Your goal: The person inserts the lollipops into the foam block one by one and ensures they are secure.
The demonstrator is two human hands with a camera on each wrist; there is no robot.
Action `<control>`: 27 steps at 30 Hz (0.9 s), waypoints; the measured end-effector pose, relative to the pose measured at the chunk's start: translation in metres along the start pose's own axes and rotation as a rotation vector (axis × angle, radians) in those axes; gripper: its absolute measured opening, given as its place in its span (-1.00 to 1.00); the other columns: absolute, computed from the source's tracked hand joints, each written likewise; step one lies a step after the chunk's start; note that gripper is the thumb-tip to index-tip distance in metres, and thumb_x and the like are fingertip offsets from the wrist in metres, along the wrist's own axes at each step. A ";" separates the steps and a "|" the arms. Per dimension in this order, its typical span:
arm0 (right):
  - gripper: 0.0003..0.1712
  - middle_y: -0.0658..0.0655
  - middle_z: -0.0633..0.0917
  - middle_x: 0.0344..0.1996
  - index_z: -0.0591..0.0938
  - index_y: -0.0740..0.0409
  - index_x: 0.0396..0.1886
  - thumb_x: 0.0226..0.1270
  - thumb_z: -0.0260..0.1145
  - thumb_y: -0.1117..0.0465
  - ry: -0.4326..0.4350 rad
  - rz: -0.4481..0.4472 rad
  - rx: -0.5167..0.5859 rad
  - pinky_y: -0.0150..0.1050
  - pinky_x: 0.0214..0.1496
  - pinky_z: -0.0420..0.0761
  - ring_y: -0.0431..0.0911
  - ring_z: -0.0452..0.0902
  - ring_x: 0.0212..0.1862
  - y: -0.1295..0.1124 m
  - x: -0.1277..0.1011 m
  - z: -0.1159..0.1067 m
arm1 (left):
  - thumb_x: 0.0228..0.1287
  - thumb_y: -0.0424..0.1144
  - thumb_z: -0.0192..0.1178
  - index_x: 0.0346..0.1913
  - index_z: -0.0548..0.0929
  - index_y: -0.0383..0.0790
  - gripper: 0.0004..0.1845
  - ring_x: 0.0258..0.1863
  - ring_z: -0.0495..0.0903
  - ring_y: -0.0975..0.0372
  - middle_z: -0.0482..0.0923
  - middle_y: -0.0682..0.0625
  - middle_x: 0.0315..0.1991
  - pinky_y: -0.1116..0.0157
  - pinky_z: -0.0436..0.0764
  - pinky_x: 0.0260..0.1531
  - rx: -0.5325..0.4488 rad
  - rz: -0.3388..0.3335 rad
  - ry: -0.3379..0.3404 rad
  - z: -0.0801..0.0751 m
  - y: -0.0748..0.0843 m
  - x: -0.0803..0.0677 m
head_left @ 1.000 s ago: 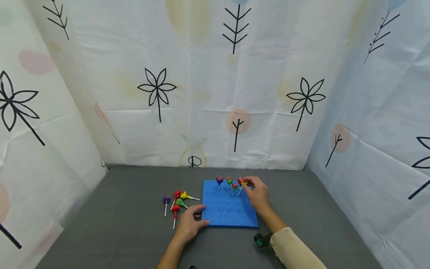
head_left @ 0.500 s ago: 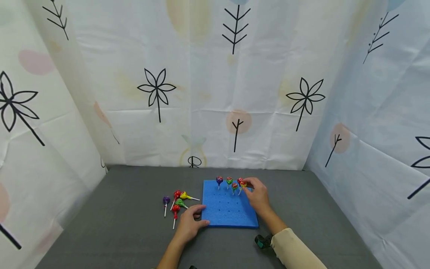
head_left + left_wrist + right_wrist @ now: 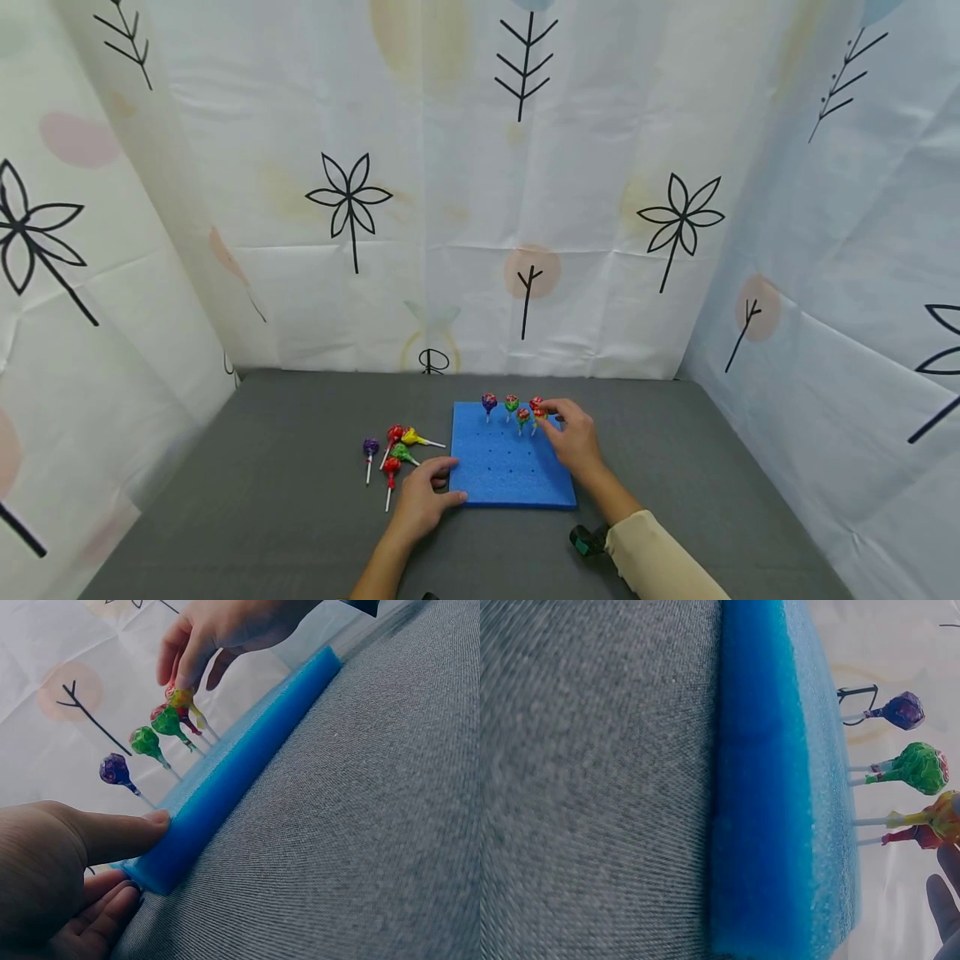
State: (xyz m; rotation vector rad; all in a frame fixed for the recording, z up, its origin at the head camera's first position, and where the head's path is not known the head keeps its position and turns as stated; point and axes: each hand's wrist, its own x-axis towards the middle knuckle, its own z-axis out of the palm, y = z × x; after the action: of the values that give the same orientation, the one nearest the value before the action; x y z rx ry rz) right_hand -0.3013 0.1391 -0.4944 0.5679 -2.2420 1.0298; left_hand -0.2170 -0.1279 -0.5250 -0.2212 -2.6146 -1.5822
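Observation:
My right hand (image 3: 576, 435) pinches the head of a yellow lollipop (image 3: 180, 699), whose stick meets the back right of a blue foam board (image 3: 517, 483). Right behind it stands a red lollipop (image 3: 927, 837). Upright in the board, further left, are a purple lollipop (image 3: 489, 402), a green one (image 3: 512, 403) and another green one (image 3: 523, 416) nearer the front. At the board's left side, my left hand (image 3: 422, 502) grips the edge, its thumb (image 3: 135, 834) on top and its other fingers low at the side.
Left of the board lie several loose lollipops: a purple one (image 3: 371, 447), a yellow one (image 3: 411, 435), a green one (image 3: 402, 452) and red ones (image 3: 392, 465). Small holes dot the board. The grey table (image 3: 285, 500) backs onto a patterned curtain (image 3: 465, 317).
My right hand has shifted slightly left with the yellow lollipop, whose stick now stands more upright. My left hand and the board stay in place.

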 end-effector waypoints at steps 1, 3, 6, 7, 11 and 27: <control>-0.76 0.12 0.69 -0.21 0.68 0.22 -0.17 0.13 0.47 0.37 0.000 0.003 0.002 -0.03 -0.17 0.64 0.00 0.60 -0.15 0.000 0.000 0.000 | -0.01 -0.30 0.51 0.12 0.61 -0.30 -0.44 -0.03 0.57 0.00 0.55 -0.20 0.06 0.04 0.58 -0.04 0.001 0.000 0.000 0.000 0.000 0.000; -0.75 0.13 0.68 -0.20 0.68 0.22 -0.16 0.14 0.47 0.36 -0.003 0.012 0.004 -0.02 -0.16 0.64 0.00 0.60 -0.14 0.000 0.000 0.001 | -0.01 -0.30 0.51 0.12 0.61 -0.30 -0.44 -0.02 0.57 -0.01 0.55 -0.21 0.06 0.04 0.58 -0.04 0.001 0.002 0.000 0.000 -0.001 0.000; -0.73 0.15 0.68 -0.20 0.67 0.23 -0.14 0.14 0.48 0.36 -0.003 0.021 0.009 0.00 -0.15 0.64 0.02 0.60 -0.14 0.000 0.000 0.002 | -0.01 -0.30 0.51 0.12 0.61 -0.30 -0.44 -0.02 0.57 -0.01 0.55 -0.21 0.06 0.04 0.58 -0.04 0.002 0.005 -0.001 0.000 -0.001 0.000; -0.72 0.16 0.69 -0.20 0.67 0.23 -0.14 0.13 0.48 0.37 -0.003 0.023 0.009 0.01 -0.16 0.64 0.03 0.60 -0.15 0.000 0.000 0.003 | -0.01 -0.30 0.51 0.12 0.61 -0.30 -0.44 -0.02 0.57 -0.01 0.55 -0.21 0.06 0.04 0.58 -0.04 0.003 0.005 -0.001 0.000 -0.002 0.000; -0.69 0.17 0.69 -0.20 0.66 0.26 -0.12 0.10 0.49 0.39 0.003 0.020 0.021 0.03 -0.17 0.63 0.04 0.60 -0.16 0.000 -0.001 0.003 | 0.00 -0.29 0.50 0.12 0.61 -0.29 -0.44 -0.02 0.57 0.00 0.54 -0.19 0.07 0.04 0.58 -0.04 0.004 -0.006 -0.003 0.000 -0.002 0.000; -0.67 0.16 0.70 -0.20 0.67 0.23 -0.12 0.09 0.50 0.37 -0.006 0.063 0.011 0.01 -0.13 0.62 0.03 0.60 -0.14 0.000 -0.002 0.003 | -0.01 -0.30 0.51 0.11 0.61 -0.29 -0.45 -0.03 0.57 -0.01 0.54 -0.21 0.06 0.04 0.58 -0.04 0.001 0.004 -0.002 0.000 -0.001 0.000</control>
State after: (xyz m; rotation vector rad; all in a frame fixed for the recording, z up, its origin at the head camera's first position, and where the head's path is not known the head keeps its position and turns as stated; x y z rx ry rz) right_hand -0.3008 0.1376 -0.4975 0.5088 -2.2737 1.0733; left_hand -0.2175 -0.1280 -0.5260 -0.2275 -2.6143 -1.5805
